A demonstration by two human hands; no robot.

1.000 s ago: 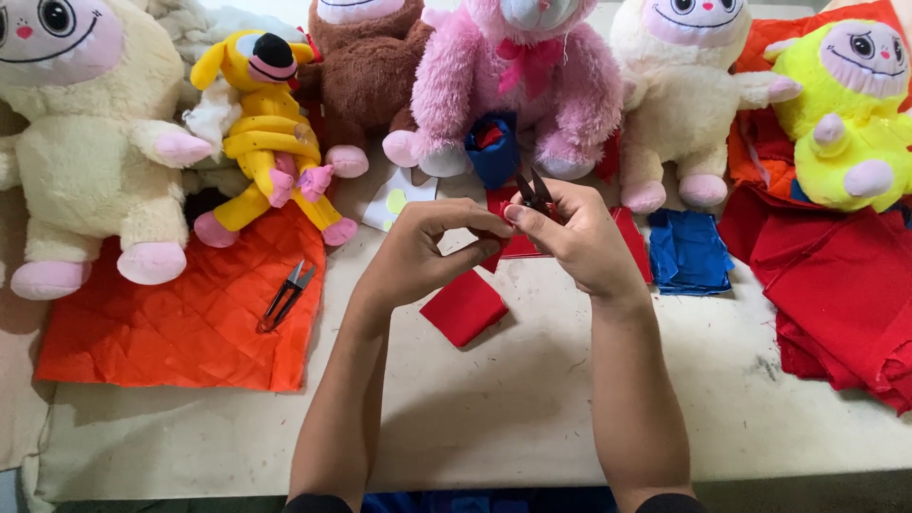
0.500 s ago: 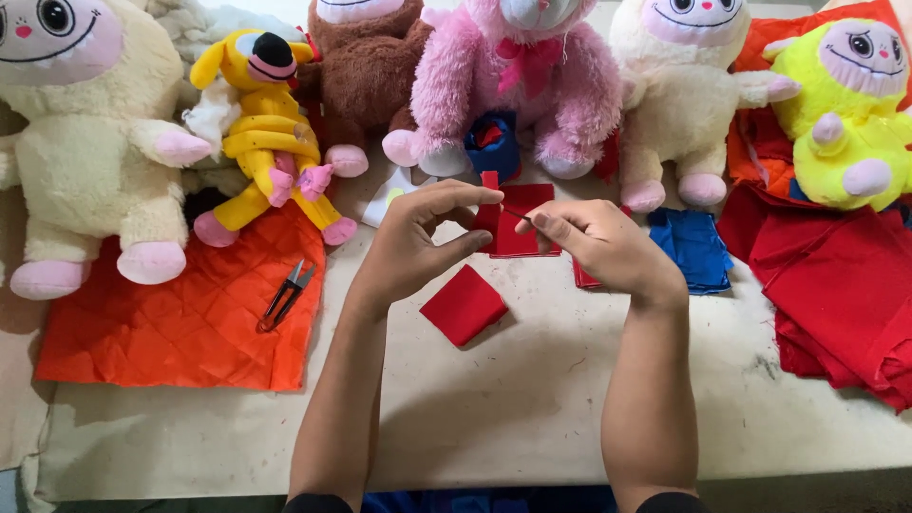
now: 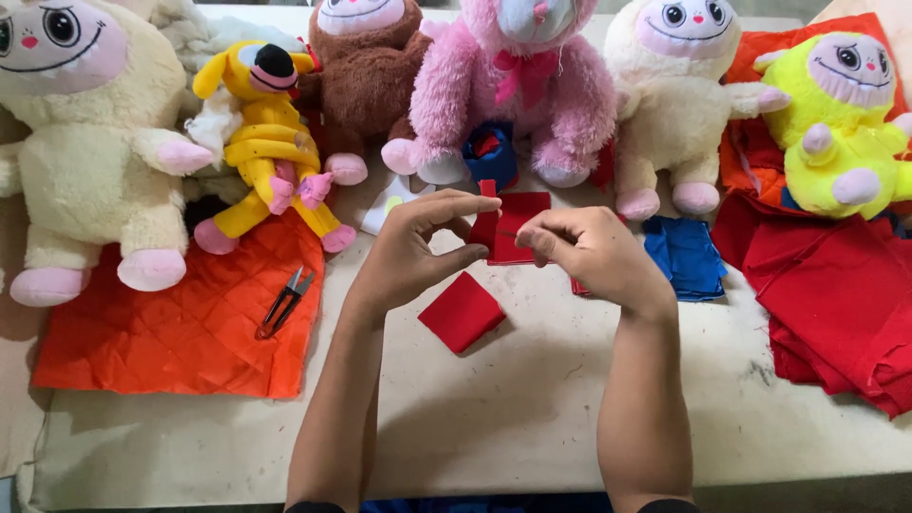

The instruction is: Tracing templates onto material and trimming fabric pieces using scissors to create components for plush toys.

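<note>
— So where is the red cloth piece (image 3: pixel 513 228) right now?

— Up off the bench (image 3: pixel 532 408), held between both hands. The left hand (image 3: pixel 418 252) pinches its left edge between thumb and fingertips, so that grip is clenched on the fabric. The cloth hangs just to the right of those fingers, with its upper corner poking above them.

— And the right hand (image 3: pixel 594 252)?

— Its thumb and forefinger are pressed together at the cloth's right side, touching it. Something thin seems to be caught in that pinch, perhaps a needle, but it is too small to be sure. Either way that grip is closed tight, not released.

— What lies underneath?

— A second red square (image 3: pixel 463 311) sits flat on the bench, just below the left hand and apart from it. A folded blue cloth (image 3: pixel 686 256) lies beside the right wrist.

— Anything further out?

— A pair of thread snips (image 3: pixel 282 302) rests on an orange quilted sheet (image 3: pixel 180 332), well to the left. Along the far edge stand plush toys: a cream one (image 3: pixel 85 152), a yellow one (image 3: pixel 266 142), a brown one (image 3: pixel 366 76), a pink one (image 3: pixel 518 85), another cream one (image 3: pixel 679 104) and a bright yellow one (image 3: pixel 841 123). Red fabric (image 3: pixel 836 294) is heaped on the right.
</note>
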